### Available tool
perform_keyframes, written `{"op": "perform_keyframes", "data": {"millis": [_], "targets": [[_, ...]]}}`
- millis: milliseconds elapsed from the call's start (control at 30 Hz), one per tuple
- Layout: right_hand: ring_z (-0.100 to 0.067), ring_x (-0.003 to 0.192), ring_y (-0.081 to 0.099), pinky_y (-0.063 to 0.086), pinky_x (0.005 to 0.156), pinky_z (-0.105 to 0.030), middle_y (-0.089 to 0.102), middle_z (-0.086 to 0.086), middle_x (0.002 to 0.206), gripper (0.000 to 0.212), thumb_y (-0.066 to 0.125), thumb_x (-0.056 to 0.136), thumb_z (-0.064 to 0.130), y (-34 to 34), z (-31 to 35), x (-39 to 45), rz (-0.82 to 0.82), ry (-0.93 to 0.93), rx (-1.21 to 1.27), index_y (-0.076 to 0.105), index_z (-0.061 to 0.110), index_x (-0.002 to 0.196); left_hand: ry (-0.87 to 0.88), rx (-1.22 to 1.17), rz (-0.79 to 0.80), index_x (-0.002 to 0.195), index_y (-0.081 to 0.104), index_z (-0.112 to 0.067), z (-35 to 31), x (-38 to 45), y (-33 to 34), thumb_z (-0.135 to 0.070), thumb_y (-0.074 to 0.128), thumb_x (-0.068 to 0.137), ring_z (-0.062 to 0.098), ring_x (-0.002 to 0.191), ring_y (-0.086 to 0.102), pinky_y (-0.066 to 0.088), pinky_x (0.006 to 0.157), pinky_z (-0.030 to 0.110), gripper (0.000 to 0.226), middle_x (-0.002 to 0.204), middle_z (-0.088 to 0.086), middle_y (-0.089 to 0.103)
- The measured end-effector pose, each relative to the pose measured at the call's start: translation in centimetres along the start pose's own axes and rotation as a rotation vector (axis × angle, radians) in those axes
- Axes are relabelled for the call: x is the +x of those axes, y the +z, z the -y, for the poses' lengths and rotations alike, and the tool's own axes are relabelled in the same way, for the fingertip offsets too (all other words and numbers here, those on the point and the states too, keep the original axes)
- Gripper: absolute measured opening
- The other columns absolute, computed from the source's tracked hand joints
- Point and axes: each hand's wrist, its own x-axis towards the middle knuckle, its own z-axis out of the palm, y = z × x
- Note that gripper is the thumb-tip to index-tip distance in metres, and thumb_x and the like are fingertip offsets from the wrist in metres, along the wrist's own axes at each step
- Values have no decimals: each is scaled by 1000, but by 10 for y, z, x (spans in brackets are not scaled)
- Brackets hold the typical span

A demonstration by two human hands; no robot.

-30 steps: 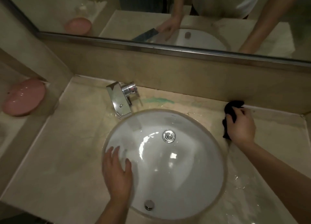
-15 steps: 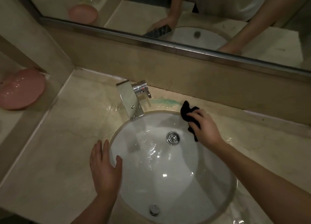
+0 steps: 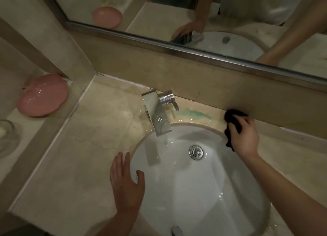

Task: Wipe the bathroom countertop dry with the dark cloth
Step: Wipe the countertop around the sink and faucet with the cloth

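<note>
A pink dish (image 3: 42,95) is parked on the side ledge. The left hand (image 3: 126,183) is laid flat, fingers spread, on the sink (image 3: 203,191) rim. Water is pooled around the tap (image 3: 156,111). The cloth (image 3: 233,124) is bunched under the right hand (image 3: 243,136), fingers curled over it, pressed onto the counter (image 3: 85,165) by the back wall.

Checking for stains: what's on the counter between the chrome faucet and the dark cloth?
Head view: a green smear and pooled water lie between the chrome faucet and dark cloth.
</note>
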Motion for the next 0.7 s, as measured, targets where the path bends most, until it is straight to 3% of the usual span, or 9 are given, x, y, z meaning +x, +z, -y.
{"op": "perform_keyframes", "data": {"millis": [200, 333, 433, 600, 700], "targets": [[-35, 117, 56, 43, 96, -37, 58, -14, 129, 36, 61, 96, 17, 44, 45, 9, 64, -105, -16, 66, 11, 130, 14, 0, -39, 146, 48, -9, 4, 3, -1, -31, 46, 84, 34, 144, 33, 28, 118, 52, 65, 156, 13, 37], [-28, 122, 52, 41, 88, -33, 57, -6, 135, 37, 55, 99, 22, 62, 79, 13, 178, -200, -65, 61, 16, 136, 12, 2, -50, 145, 49, -8, 7, 5, 3, -29, 48, 84, 35, 143, 36, 29, 116, 53, 65, 155, 13, 39], [-29, 121, 52, 43, 85, -35, 56, -3, 136, 37, 53, 100, 21, 72, 95, 23, 266, -319, -130, 60, 20, 137, 7, -1, -47, 145, 49, -10, 8, 5, 2, -30, 47, 84, 33, 144, 35, 29, 117, 52, 65, 155, 11, 39], [-34, 117, 51, 46, 92, -43, 57, -6, 132, 32, 57, 98, 18, 87, 112, 38, 455, -552, -190, 65, 18, 129, 6, 0, -40, 145, 49, -11, 9, 5, 3, -30, 48, 84, 30, 146, 33, 29, 117, 51, 64, 156, 9, 37], [-32, 111, 50, 48, 87, -43, 56, -4, 132, 32, 57, 97, 16, 88, 114, 17, 552, -712, -178, 66, 22, 127, 14, 0, -48, 144, 50, -11, 10, 4, 3, -29, 48, 84, 30, 145, 33, 30, 116, 52, 63, 156, 9, 37]]}}
